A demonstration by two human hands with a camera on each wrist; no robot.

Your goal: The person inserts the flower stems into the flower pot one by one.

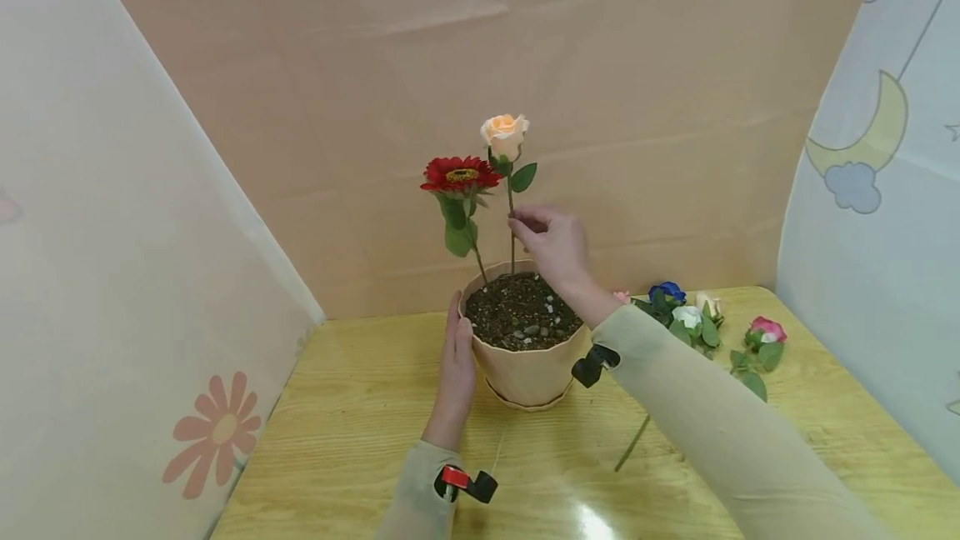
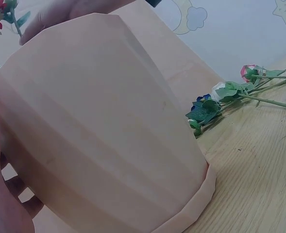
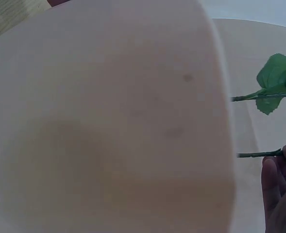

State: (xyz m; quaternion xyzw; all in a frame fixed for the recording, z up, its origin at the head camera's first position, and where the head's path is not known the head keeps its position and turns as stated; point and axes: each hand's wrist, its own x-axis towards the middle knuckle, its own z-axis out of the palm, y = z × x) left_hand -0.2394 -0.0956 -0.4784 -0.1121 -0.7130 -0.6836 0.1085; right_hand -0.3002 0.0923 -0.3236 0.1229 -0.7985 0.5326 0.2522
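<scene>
Head view: A tapered, matte peach flowerpot [image 1: 525,369] with a scalloped rim stands on a matching saucer [image 1: 529,404], on the yellow wood-grain tabletop [image 1: 360,407]. It holds coarse, dark granular soil [image 1: 517,315] flecked with pale pebbles. A peach artificial rose [image 1: 506,137] with layered petals and a slim green stem stands nearly upright at the far side of the pot. To its left, a red daisy-shaped artificial flower [image 1: 460,176] leans left, its stem in the soil. The right hand [image 1: 558,248] pinches the rose stem between thumb and fingers. The left hand [image 1: 456,357] lies with extended fingers against the pot's left wall. Loose artificial flowers [image 1: 687,319] in blue, white and pink lie at the right.

The step in hand appears to be setting the rose in the soil. The next move likely calls for straight downward pressure on the stem, with the pot braced.

Left wrist view: The pot wall shows broad, slanting facets and a smooth, plastic-like surface. The left hand's fingers touch it at the left edge.

Right wrist view: The blurred pot wall fills most of the frame. At the right, thumb and fingertips close on the thin stem; its seating depth cannot be determined.
</scene>
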